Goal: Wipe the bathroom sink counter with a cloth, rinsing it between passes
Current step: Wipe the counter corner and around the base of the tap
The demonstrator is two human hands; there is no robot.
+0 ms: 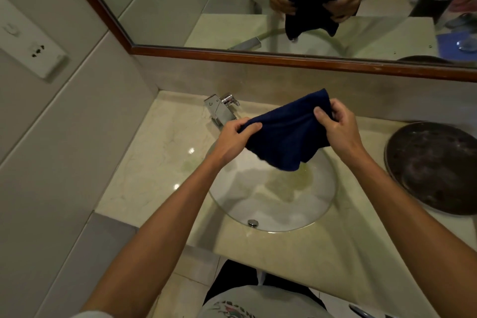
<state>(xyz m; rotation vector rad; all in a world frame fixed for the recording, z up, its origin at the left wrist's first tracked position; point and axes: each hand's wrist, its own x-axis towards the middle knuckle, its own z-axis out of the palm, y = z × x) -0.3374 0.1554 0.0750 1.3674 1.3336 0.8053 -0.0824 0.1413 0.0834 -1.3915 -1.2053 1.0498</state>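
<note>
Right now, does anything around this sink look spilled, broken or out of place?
Nothing looks broken or spilled. One oddity: a yellowish-green stain on the bottom of the round glass basin, below the dark blue cloth held stretched between the left hand and right hand. The large dark round tray lies flat on the counter.

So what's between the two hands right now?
Only the dark blue cloth, stretched from left hand to right hand, held above the glass basin; head view.
</note>
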